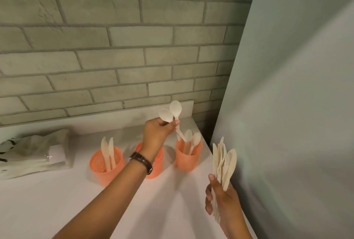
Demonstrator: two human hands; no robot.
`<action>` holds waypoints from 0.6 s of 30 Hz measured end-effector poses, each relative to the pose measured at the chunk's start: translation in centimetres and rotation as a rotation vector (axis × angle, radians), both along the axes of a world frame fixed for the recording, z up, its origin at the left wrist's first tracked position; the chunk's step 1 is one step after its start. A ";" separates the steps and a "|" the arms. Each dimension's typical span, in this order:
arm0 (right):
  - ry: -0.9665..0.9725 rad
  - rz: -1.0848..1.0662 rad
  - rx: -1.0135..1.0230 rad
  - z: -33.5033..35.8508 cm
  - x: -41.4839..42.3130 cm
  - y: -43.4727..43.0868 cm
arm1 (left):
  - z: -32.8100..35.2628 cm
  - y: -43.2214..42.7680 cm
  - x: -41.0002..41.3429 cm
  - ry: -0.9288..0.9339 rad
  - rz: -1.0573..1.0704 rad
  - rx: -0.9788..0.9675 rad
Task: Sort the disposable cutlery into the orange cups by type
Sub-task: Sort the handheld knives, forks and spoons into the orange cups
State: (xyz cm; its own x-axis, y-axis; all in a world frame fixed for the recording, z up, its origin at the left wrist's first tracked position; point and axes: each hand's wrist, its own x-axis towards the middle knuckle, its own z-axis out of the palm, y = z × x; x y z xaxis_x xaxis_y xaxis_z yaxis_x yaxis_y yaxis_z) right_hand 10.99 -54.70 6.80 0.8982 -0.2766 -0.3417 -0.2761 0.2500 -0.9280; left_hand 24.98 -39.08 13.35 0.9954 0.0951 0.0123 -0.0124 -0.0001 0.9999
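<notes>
- Left hand [159, 131] pinches two disposable spoons [166, 114] by the handles, bowls up, just above the spoon cup [188, 159]; I judge a drop there next.
- Right hand [222, 204] grasps the unsorted cutlery bundle [225, 160], held aside as stock.
- Knife cup [106, 166] holds two knives; middle cup [158, 164] is mostly hidden.

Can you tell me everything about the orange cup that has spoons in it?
The orange cup with spoons looks like plastic, round and wider at the top. It stands upright on the white counter, rightmost of three cups, close to the counter's right edge. Two pale spoons stand inside, bowls up. The left hand holds two other spoons just above its rim; touching or not, I cannot tell.
</notes>
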 end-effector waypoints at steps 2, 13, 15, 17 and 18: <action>-0.008 0.007 0.017 0.1 -0.1 0.0 | -1.7 -1.4 1.5 0.016 -0.012 0.106; -0.036 0.115 0.252 1.5 0.2 0.6 | -4.9 -1.8 1.5 0.162 -0.095 0.375; -0.053 0.160 0.294 1.8 0.3 1.0 | -3.5 -0.5 -0.4 0.115 -0.088 0.358; -0.063 0.218 0.315 2.0 0.3 1.6 | -2.5 0.6 -2.8 0.090 -0.090 0.258; -0.067 0.245 0.319 2.0 0.4 2.0 | -2.2 1.2 -4.2 0.088 -0.106 0.214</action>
